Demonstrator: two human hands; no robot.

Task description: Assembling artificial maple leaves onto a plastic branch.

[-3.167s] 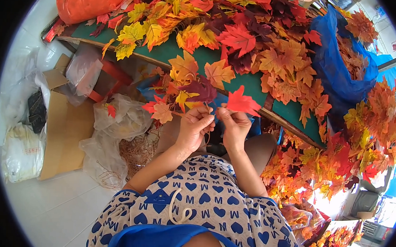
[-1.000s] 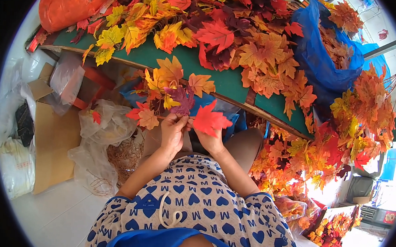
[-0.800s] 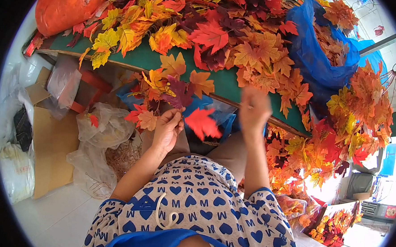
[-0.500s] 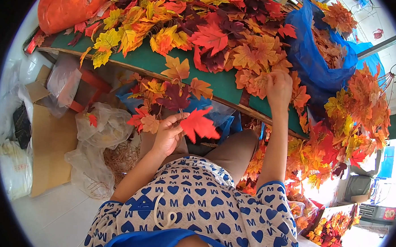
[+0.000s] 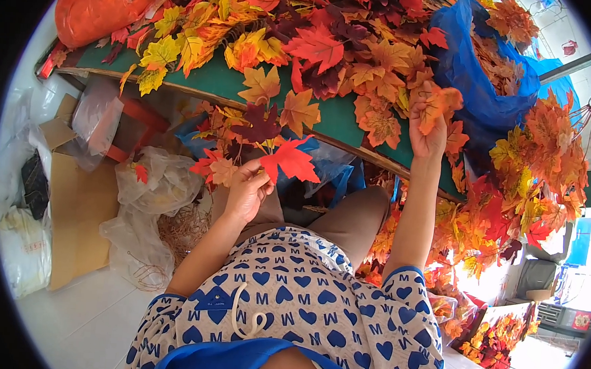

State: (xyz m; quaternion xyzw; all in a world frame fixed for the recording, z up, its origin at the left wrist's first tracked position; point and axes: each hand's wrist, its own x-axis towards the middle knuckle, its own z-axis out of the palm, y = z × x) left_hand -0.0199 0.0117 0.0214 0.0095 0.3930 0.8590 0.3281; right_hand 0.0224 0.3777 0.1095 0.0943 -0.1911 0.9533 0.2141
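Pinched in my left hand [image 5: 248,192] is a spray of artificial maple leaves. Its red leaf [image 5: 290,161] lies just above my fingertips, with a burgundy leaf [image 5: 257,124], an orange leaf [image 5: 300,111] and a yellow-orange leaf [image 5: 260,85] beyond it. My right hand [image 5: 428,134] is raised over the table's right part, fingers closed on a single orange maple leaf [image 5: 443,105]. Beneath and beside that hand, more orange leaves [image 5: 382,125] lie at the edge of a large leaf pile.
A green-topped table [image 5: 210,83] carries the mixed leaf pile. An open blue plastic bag [image 5: 456,49] of orange leaves stands at its right, and a red bag [image 5: 107,7] at far left. Leaf bunches [image 5: 544,164] hang at right. Cardboard [image 5: 83,213] and clear plastic bags [image 5: 155,184] are lower left.
My right hand has lifted an orange leaf off the pile and turned palm-up with it. The spray in my left hand has shifted slightly, its red leaf now tipped up and left.
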